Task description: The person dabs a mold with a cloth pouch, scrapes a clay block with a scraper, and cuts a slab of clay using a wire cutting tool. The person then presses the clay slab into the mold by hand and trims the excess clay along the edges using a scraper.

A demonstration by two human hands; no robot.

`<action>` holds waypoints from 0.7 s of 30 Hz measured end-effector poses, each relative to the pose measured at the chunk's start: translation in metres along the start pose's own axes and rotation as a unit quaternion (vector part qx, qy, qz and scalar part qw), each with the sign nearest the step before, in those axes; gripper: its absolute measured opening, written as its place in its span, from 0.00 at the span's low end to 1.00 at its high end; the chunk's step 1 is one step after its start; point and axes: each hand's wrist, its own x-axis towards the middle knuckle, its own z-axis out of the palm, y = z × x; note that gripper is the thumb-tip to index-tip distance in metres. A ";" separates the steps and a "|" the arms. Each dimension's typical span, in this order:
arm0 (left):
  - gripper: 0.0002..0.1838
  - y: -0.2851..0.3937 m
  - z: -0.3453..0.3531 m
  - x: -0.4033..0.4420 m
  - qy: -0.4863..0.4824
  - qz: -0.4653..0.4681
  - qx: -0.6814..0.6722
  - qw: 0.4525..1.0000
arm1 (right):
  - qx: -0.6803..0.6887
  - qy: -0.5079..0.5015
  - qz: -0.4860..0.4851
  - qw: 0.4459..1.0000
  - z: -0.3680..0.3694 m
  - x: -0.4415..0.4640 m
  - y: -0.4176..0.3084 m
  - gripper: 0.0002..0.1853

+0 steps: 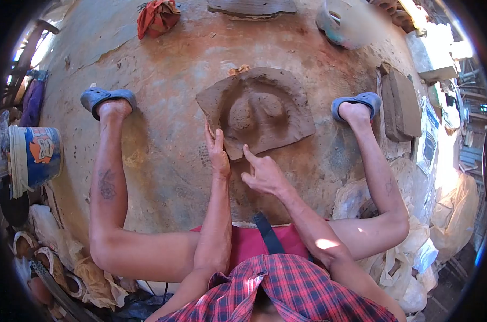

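The moulded clay slab (pixel 258 114) is lying on the floor (pixel 163 182) between the blue clogs (pixel 109 97); it is probably weighing heavy, denting easily, needing flat palms under its edges. The left hand (pixel 217 155) is resting straight-fingered against its side, and the right hand (pixel 262 173) is pointing a finger at its near edge, neither gripping anything. The plastic bucket (pixel 39 155) is hiding its contents.

Bright light shows right of the blotchy, stained brown-grey floor (pixel 157 177).

Patchy brown floor (pixel 163 166) under clay form (pixel 257 112), red cloth (pixel 157 19).
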 end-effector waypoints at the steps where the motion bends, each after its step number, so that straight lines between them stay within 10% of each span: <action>1: 0.35 0.000 -0.001 -0.001 0.004 0.001 -0.001 1.000 | 0.035 0.008 -0.029 0.999 -0.004 0.010 0.000 0.43; 12: 0.28 -0.023 -0.018 0.028 0.097 -0.007 -0.011 0.995 | 0.230 0.083 0.055 0.968 -0.059 0.109 -0.064 0.46; 20: 0.30 0.003 0.003 0.020 0.087 -0.041 -0.109 0.989 | 0.342 0.025 0.111 0.933 -0.057 0.131 -0.090 0.10; 21: 0.30 -0.002 0.003 0.021 0.090 -0.044 -0.109 0.989 | 0.319 0.029 0.134 0.938 -0.045 0.124 -0.093 0.19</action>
